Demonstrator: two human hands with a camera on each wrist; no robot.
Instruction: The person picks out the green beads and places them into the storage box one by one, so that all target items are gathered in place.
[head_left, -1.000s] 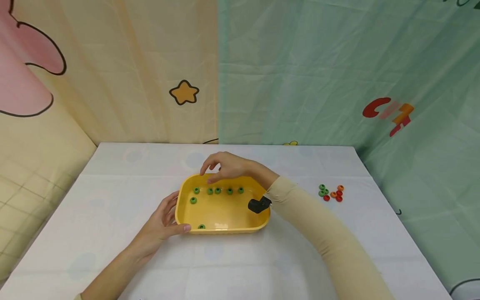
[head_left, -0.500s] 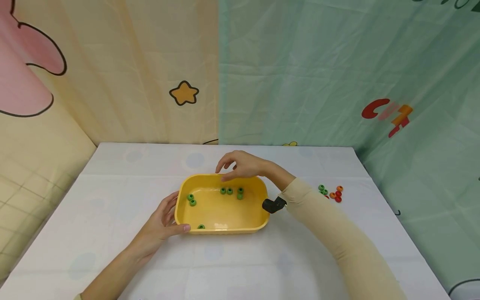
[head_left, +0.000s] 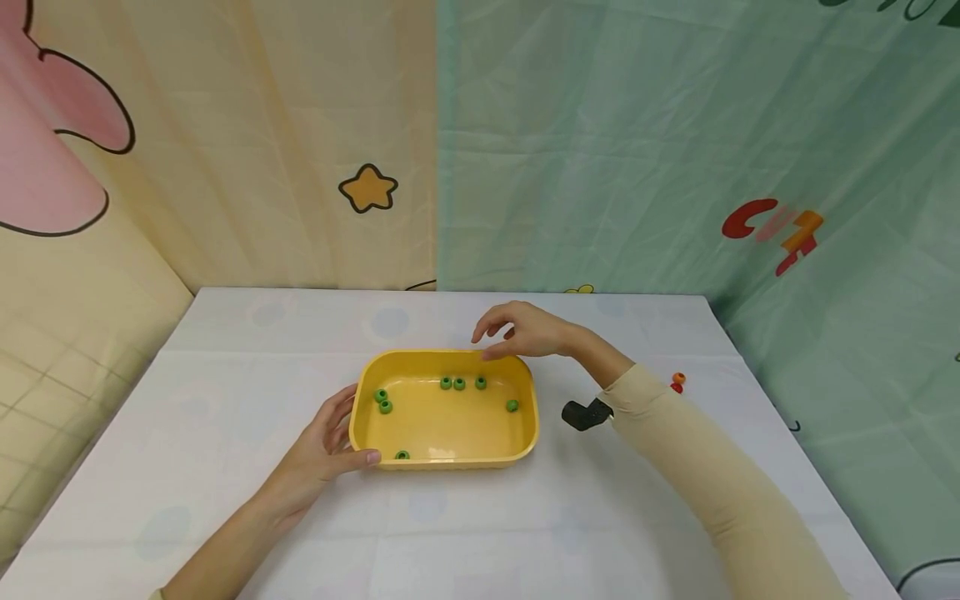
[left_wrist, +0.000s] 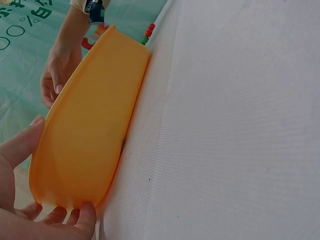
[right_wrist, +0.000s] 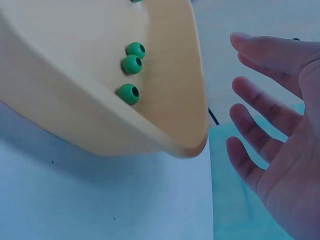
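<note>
A shallow yellow plastic tray stands on the table. My left hand grips its left end, thumb over the near rim and fingers against the outer wall, as the left wrist view also shows. Inside lie several green beads with holes, some along the far wall, others near the left end. One green bead sits by itself near the right end. My right hand hovers over the tray's far right rim with loosely bent fingers. Nothing is between those fingers in the right wrist view.
On the table's right side, an orange bead and a red bead show behind my right sleeve, which hides the rest of that pile. A black wrist camera juts from the right wrist. Curtains hang behind the white table.
My right hand has moved right along the tray's far rim. Green beads inside have shifted, and one has rolled toward the right end. The left hand and tray stay put.
</note>
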